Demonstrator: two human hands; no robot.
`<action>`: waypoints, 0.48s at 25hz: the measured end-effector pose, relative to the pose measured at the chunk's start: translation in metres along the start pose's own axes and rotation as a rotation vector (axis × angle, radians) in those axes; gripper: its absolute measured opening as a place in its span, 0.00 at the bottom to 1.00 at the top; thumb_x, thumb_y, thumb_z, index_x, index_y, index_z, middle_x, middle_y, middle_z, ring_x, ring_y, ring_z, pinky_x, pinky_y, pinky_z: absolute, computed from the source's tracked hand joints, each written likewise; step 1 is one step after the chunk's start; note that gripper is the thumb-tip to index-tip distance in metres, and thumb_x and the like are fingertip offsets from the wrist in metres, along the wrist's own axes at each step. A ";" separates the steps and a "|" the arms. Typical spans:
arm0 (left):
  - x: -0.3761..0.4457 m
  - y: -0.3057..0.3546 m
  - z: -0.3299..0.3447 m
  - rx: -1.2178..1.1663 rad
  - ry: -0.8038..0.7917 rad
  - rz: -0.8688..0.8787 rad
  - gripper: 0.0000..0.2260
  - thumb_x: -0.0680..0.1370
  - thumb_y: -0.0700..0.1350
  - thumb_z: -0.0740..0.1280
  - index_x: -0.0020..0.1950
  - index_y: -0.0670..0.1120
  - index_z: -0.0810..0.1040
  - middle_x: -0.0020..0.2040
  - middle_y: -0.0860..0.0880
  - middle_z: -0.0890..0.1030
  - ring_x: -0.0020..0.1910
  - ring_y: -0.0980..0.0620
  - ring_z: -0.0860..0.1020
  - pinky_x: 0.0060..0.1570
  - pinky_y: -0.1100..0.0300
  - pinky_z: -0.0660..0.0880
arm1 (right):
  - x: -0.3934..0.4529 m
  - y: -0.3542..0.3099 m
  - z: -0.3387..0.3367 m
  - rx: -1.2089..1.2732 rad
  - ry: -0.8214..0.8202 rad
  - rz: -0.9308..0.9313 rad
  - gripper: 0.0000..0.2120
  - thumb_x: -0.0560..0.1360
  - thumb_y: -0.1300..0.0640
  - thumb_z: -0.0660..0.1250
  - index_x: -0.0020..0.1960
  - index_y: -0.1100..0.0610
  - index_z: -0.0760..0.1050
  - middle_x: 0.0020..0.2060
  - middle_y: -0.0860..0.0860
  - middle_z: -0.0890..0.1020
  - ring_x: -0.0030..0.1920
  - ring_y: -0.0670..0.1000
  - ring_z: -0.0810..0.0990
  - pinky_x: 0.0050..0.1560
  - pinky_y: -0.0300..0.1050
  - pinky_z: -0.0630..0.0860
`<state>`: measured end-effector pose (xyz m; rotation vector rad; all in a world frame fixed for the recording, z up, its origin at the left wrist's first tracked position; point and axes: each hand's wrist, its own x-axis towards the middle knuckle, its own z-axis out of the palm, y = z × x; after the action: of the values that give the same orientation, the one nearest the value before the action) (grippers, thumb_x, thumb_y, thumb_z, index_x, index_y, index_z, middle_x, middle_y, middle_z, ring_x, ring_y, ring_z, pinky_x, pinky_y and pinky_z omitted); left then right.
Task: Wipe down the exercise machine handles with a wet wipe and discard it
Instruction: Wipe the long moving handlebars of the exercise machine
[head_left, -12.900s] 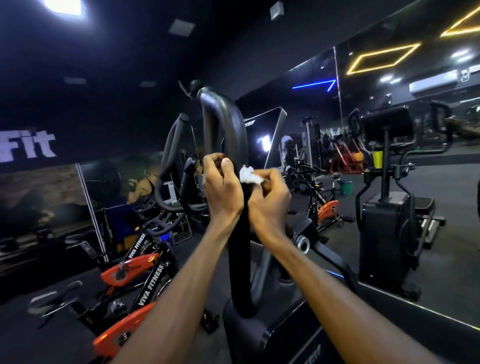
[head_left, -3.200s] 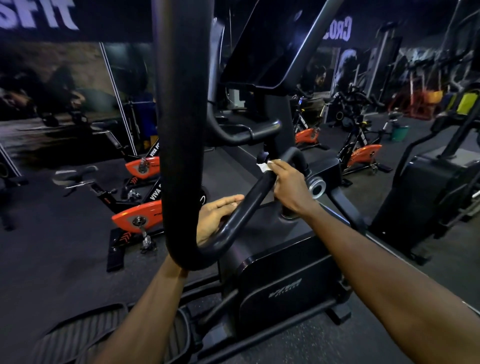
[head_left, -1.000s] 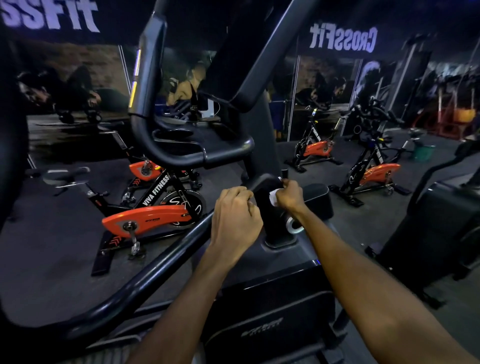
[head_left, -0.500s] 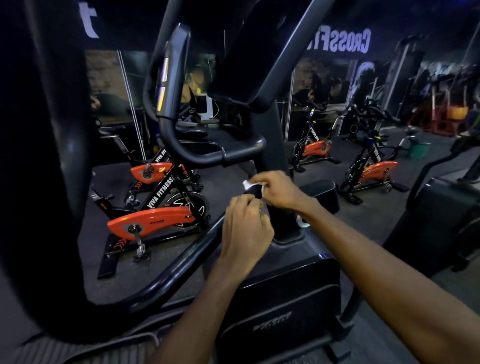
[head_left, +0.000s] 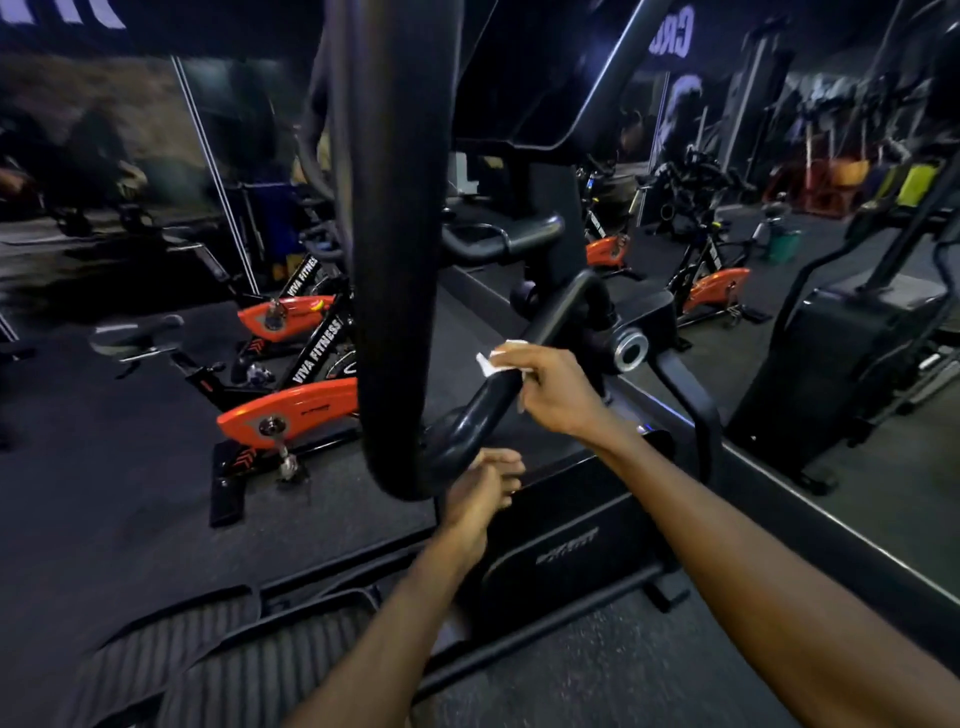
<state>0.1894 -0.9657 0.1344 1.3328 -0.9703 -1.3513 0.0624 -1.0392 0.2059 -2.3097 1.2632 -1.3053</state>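
Two hands | right hand (head_left: 558, 397) presses wipe (head_left: 493, 359) on handle (head_left: 498, 395) | left hand (head_left: 480, 491) beneath

Two hands of mine in view: my right hand (head_left: 558, 397) and my left hand (head_left: 480, 486). One white wet wipe (head_left: 497, 358). One big black handle bar (head_left: 395, 260) looping right in front of me. Orange spin bikes, I count four: one near (head_left: 288, 415), one behind it (head_left: 283, 317), one past the console post (head_left: 605, 250), one further right (head_left: 717, 288). One green bucket (head_left: 783, 244). Two ribbed foot pedals (head_left: 171, 644) down low. One round chrome cap (head_left: 631, 349).
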 end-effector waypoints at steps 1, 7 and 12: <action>-0.005 0.000 -0.012 -0.132 0.013 -0.015 0.15 0.82 0.36 0.54 0.45 0.45 0.78 0.42 0.47 0.82 0.38 0.51 0.76 0.39 0.61 0.70 | -0.008 -0.011 0.006 0.033 0.026 0.049 0.21 0.70 0.71 0.59 0.56 0.60 0.84 0.56 0.52 0.85 0.63 0.44 0.78 0.66 0.32 0.70; -0.022 0.037 -0.053 -0.604 0.168 0.206 0.10 0.81 0.35 0.56 0.47 0.42 0.76 0.42 0.42 0.78 0.39 0.47 0.77 0.43 0.55 0.74 | -0.050 -0.079 0.032 0.237 0.041 0.245 0.22 0.70 0.74 0.58 0.52 0.60 0.85 0.55 0.51 0.85 0.43 0.32 0.80 0.50 0.33 0.76; -0.048 0.046 -0.069 -0.512 0.193 0.245 0.09 0.79 0.36 0.57 0.51 0.39 0.76 0.41 0.42 0.76 0.39 0.47 0.74 0.39 0.55 0.70 | -0.087 -0.119 0.044 0.398 0.055 0.317 0.24 0.73 0.72 0.57 0.58 0.54 0.83 0.49 0.46 0.86 0.43 0.38 0.82 0.47 0.41 0.78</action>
<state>0.2588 -0.9229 0.1843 0.9016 -0.5792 -1.1565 0.1446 -0.9095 0.1910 -1.7368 1.1946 -1.3661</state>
